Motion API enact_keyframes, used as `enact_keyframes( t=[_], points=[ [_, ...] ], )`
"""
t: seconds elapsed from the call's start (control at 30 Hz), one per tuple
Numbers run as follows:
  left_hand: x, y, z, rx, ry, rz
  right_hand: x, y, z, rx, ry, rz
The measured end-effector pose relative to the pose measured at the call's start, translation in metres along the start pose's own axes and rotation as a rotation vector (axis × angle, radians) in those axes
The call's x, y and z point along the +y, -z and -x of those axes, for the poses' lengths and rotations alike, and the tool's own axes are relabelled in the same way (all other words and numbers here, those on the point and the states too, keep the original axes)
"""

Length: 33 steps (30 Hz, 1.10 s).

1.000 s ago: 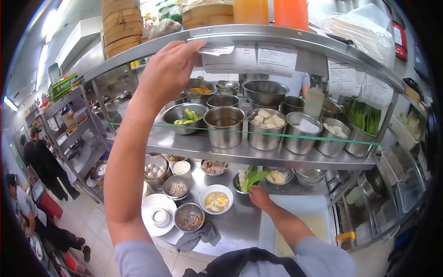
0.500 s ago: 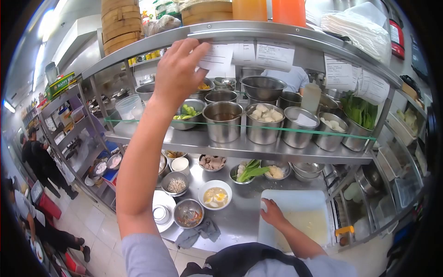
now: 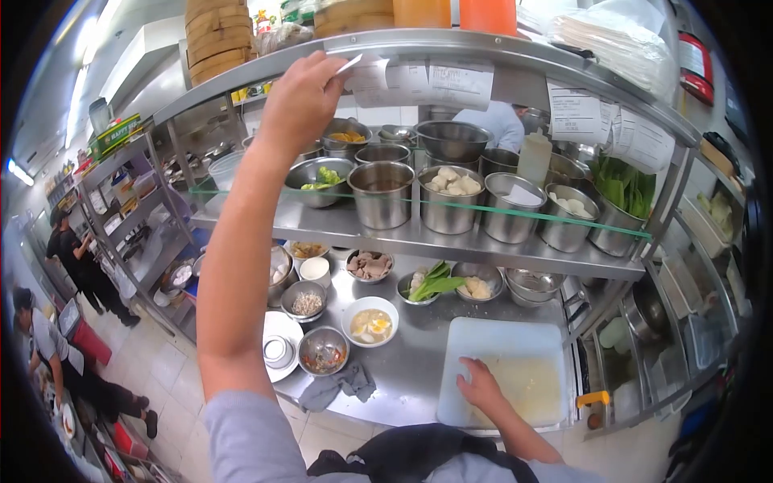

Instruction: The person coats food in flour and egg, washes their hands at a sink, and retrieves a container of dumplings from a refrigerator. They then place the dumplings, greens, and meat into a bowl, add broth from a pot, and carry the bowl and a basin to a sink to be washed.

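Has two people far off at the left: one in dark clothes point(image 3: 66, 249) standing, one in a light top point(image 3: 50, 342) leaning forward. Further right, raises the left hand point(image 3: 304, 97) to the shelf rail point(image 3: 419, 40) and pinches a paper slip point(image 3: 370, 74), fingers together on its edge; shows that slip curled upward now, instead of hanging flat as half a second ago (too washed out to read). Below on the steel counter point(image 3: 403, 390), has a crumpled grey cloth point(image 3: 342, 386), then a white bowl point(image 3: 346, 324) with egg halves point(image 3: 377, 326), then leafy greens point(image 3: 439, 283) leaning out over a metal bowl's rim. At right, holds the right hand point(image 3: 481, 382) above or on the white tray point(image 3: 491, 328), cannot tell which, with fingers apart and gripping nothing visible. Reached to those greens a second ago; has since drawn back, leaving them lying in their bowl. Seems, by that, occupied at the paper alone, with the lower hand free.
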<state>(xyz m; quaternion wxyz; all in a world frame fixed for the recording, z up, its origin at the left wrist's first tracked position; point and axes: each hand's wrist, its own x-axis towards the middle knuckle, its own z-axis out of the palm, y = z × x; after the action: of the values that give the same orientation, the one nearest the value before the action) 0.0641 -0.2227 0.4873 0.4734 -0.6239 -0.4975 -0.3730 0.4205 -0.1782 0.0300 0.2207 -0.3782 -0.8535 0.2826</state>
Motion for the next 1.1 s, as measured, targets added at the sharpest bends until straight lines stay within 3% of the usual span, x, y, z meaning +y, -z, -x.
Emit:
enact_keyframes(
  t=[0.2,0.27,0.33,0.4,0.6,0.7,0.83,0.9,0.97,1.1],
  points=[
    [-0.013,-0.012,0.011,0.13,-0.135,0.015,-0.038,-0.045,0.053,-0.016,0.049,-0.18],
    [-0.013,-0.011,0.015,0.136,-0.158,0.015,-0.058,-0.066,0.07,-0.218,-0.103,-0.29],
    [-0.014,-0.011,0.016,0.143,-0.188,0.02,-0.072,-0.094,0.086,-0.201,-0.1,-0.328],
    [-0.017,-0.011,0.021,0.136,-0.185,-0.012,-0.089,-0.112,0.1,-0.383,-0.171,-0.426],
    [-0.021,-0.014,0.015,0.153,-0.113,-0.008,-0.081,-0.153,0.125,-0.423,-0.177,-0.55],
    [-0.018,-0.022,0.013,0.196,-0.082,0.024,-0.08,-0.137,0.134,-0.384,-0.391,-0.696],
    [-0.018,-0.026,0.013,0.213,-0.044,0.012,0.013,-0.159,0.166,-0.331,-0.414,-0.435],
    [-0.016,-0.025,0.013,0.201,-0.033,0.0,0.095,-0.189,0.204,-0.392,-0.19,-0.261],
    [-0.015,-0.025,0.013,0.191,-0.019,-0.014,0.12,-0.173,0.269,-0.372,-0.23,-0.356],
    [-0.017,-0.025,0.014,0.199,-0.024,-0.003,0.131,-0.126,0.351,-0.376,-0.59,-0.465]
  ],
)
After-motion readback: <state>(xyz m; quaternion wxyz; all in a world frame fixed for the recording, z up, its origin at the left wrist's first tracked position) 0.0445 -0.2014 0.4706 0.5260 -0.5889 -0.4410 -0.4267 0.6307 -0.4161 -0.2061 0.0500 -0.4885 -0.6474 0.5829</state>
